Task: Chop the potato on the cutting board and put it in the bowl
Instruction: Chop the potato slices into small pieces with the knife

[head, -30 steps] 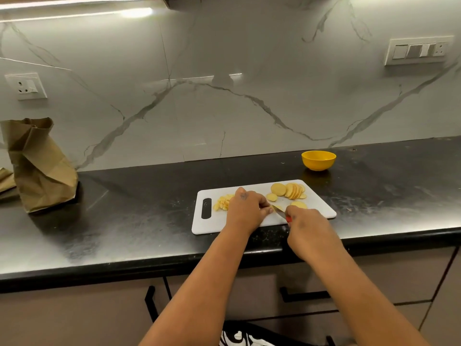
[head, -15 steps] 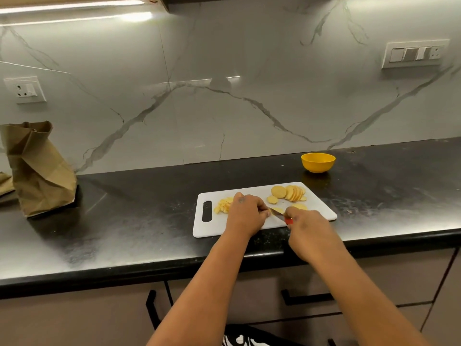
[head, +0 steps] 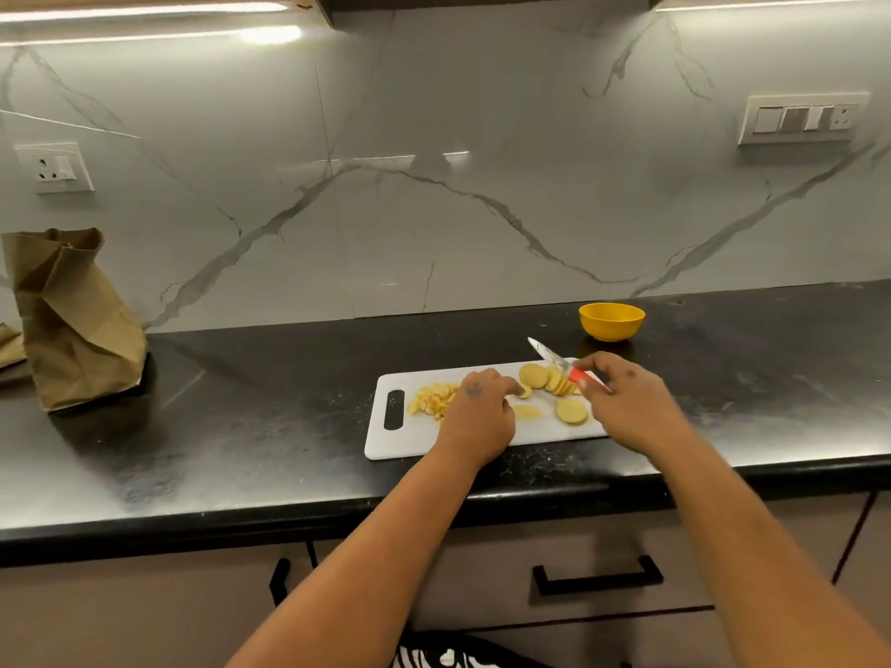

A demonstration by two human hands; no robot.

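Pale potato rounds (head: 549, 380) — perhaps overlapping — on white cutting board (head: 419, 438), orange bowl (head: 611, 321) beyond

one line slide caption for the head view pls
Right hand lifts red-handled knife over potato slices on white cutting board; left hand touches a slice.

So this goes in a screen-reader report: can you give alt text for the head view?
A person's right hand holds a red-handled knife above potato slices on a white cutting board, while the left hand touches a slice. A yellow bowl sits behind the board on the black counter.
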